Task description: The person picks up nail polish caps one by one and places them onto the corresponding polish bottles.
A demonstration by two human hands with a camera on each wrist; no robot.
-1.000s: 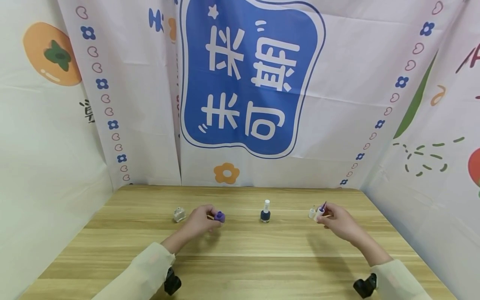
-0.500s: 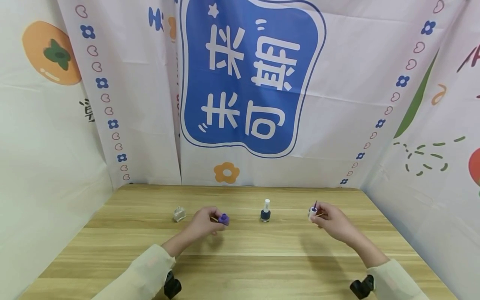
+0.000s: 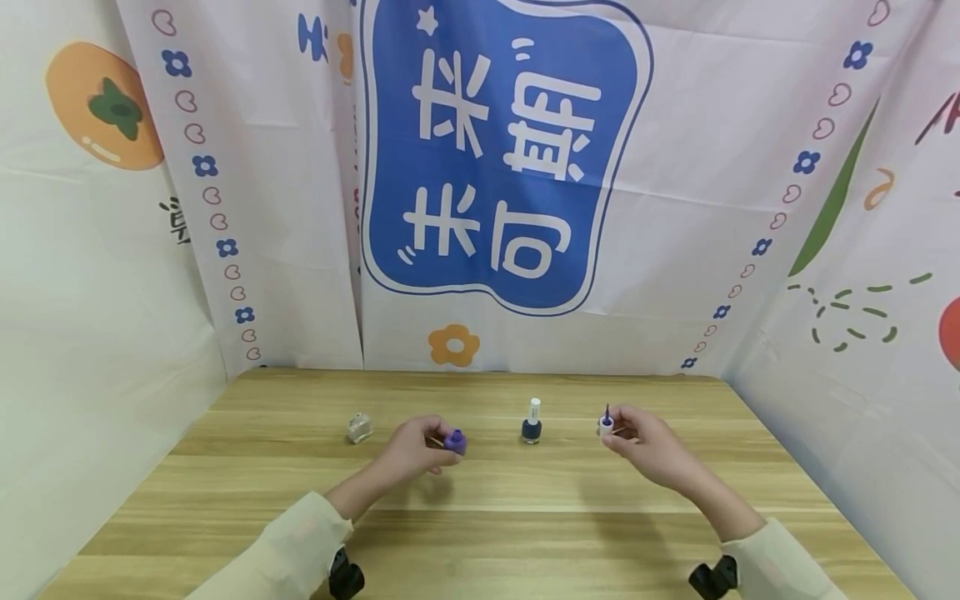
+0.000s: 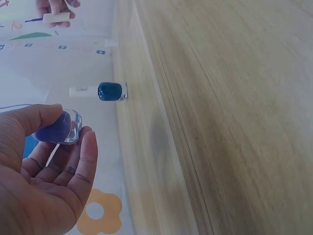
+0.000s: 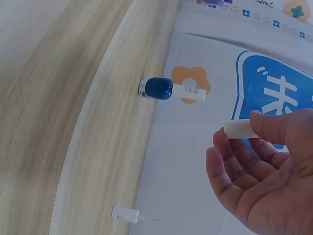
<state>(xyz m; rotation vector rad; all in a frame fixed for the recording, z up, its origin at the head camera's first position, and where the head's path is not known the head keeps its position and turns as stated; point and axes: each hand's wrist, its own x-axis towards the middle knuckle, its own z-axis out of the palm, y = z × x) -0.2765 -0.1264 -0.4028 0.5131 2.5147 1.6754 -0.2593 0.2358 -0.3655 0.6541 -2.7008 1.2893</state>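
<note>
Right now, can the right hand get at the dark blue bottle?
Probably yes; nothing stands between the right hand and dark blue bottle, but that hand holds a white cap, which may hinder gripping.

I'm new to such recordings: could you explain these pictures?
There's no machine here, just a person's bare left hand and right hand. The wide pictures are taken from the head, looking down; the smaller ones from each wrist. On the table stand a capped blue bottle and, seen from the right wrist, a second cap, brush up; a clear bottle sits at left. The left hand holds an open purple bottle; the right hand holds a white cap, its purple brush pointing up.
</note>
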